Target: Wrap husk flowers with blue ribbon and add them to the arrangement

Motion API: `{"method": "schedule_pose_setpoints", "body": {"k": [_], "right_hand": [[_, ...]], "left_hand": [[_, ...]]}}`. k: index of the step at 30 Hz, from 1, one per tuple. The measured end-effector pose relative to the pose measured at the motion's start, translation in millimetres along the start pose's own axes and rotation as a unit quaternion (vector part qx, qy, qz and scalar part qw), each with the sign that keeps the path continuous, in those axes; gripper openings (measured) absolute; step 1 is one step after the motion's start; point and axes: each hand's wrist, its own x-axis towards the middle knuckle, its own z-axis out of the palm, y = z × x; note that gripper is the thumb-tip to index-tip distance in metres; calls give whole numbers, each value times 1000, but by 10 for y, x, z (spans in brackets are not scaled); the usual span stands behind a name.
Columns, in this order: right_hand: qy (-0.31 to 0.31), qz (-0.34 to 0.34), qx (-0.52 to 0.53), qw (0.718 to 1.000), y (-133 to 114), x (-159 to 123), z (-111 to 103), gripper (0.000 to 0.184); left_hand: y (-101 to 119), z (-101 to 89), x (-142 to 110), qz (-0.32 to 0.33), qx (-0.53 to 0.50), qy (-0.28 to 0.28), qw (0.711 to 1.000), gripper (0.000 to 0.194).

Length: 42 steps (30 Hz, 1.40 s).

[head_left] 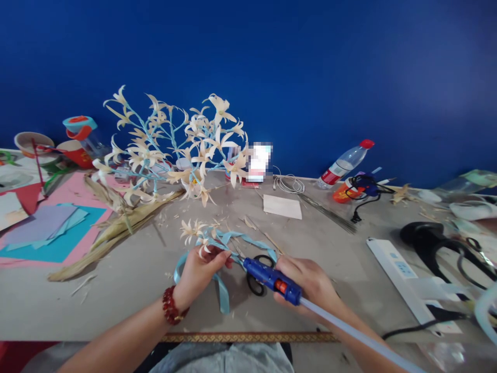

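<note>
My left hand (pixel 204 269), with a red bead bracelet at the wrist, pinches the blue-wrapped stem of a small spray of cream flowers (pixel 193 231). A light blue ribbon (pixel 223 295) trails below that hand and loops behind it. My right hand (pixel 308 277) is wrapped round a blue hot glue gun (pixel 267 277), whose nozzle points at the stem close to my left fingers. A long translucent glue stick (pixel 341 325) sticks out of its rear end. Black-handled scissors (pixel 256 285) lie on the table, partly hidden under the glue gun.
Behind stands a large arrangement of cream flowers (pixel 219 140) on blue stems. Dried husks (pixel 116 235) and coloured paper sheets (pixel 85 243) lie left. A lit phone (pixel 259 160), a white card (pixel 282 206) and a plastic bottle (pixel 345 165) are farther back; a power strip (pixel 404 274) lies right.
</note>
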Motion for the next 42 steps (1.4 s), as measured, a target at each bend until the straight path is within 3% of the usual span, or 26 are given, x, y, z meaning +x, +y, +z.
{"method": "schedule_pose_setpoints", "body": {"k": [21, 36, 42], "right_hand": [[12, 0, -71, 997, -46, 19, -19, 20], [18, 5, -71, 997, -40, -4, -75, 17], [44, 7, -8, 999, 36, -3, -113, 21]], "left_hand": [[-22, 1, 14, -18, -11, 13, 1000, 17], [5, 6, 6, -19, -45, 23, 999, 17], [-37, -1, 19, -33, -54, 24, 998, 17]]}}
